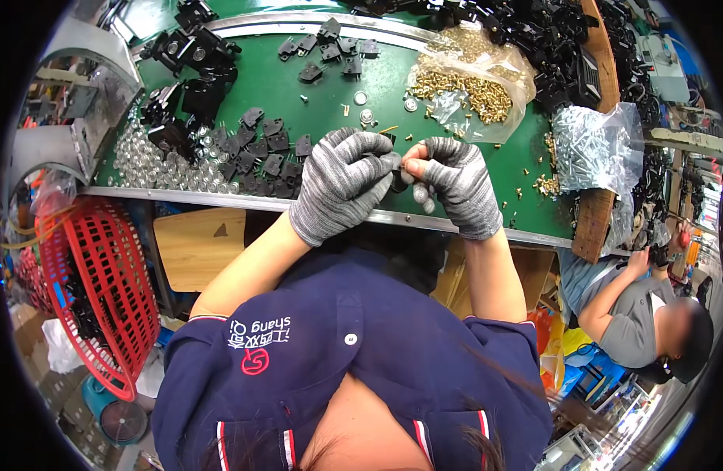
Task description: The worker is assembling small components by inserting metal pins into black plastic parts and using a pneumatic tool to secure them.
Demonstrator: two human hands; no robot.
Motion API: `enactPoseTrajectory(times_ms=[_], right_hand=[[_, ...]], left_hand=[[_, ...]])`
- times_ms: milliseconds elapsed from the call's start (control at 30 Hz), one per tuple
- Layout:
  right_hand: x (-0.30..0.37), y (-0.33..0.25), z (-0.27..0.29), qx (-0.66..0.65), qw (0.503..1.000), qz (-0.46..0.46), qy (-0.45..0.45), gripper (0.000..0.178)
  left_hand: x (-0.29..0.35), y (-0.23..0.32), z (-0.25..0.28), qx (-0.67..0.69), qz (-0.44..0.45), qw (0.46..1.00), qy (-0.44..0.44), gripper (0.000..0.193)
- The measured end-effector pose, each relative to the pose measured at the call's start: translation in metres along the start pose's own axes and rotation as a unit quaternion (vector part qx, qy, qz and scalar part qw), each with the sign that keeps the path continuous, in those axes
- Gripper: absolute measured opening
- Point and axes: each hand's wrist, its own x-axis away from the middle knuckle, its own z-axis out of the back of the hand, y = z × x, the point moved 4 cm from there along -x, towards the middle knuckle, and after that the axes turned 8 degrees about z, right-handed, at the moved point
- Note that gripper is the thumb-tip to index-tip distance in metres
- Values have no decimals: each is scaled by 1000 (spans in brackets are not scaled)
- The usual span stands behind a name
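black part (398,183): between the hands, mostly hidden, can't tell its long way | left hand (342,180): nearer, fingers bent around it, holding it | right hand (462,182): finger and thumb pinched just beside it, can't tell on what

I've got a green table (275,82) with a metal front edge (188,195). Left of the fingers (415,166): heaped small black parts (278,140), then silvery round pieces (145,161), bigger black assemblies (208,96) behind. Just beyond the fingers: metal discs (367,116). Beyond-right: open plastic bag (519,94), brass-coloured bits (487,100) inside, strays scattered right.
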Motion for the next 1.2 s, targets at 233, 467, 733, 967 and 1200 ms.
enactPoseTrajectory(times_ms=[233,467,733,967,1200], right_hand=[[5,-4,-5,143,990,-15,10,11],[2,-7,0,158,987,15,35,14],[-72,-130,-53,376,718,535,238,42],[-147,-104,-26,153,775,568,229,66],[-36,-74,-44,39,920,388,26,67]], left_hand=[[2,0,-3,-10,-30,999,35,22],[3,-3,-5,-1,-51,997,63,22],[6,-8,-5,-9,-62,995,77,23],[5,-4,-5,8,-69,995,75,23],[6,-9,-5,32,-69,995,67,23]])
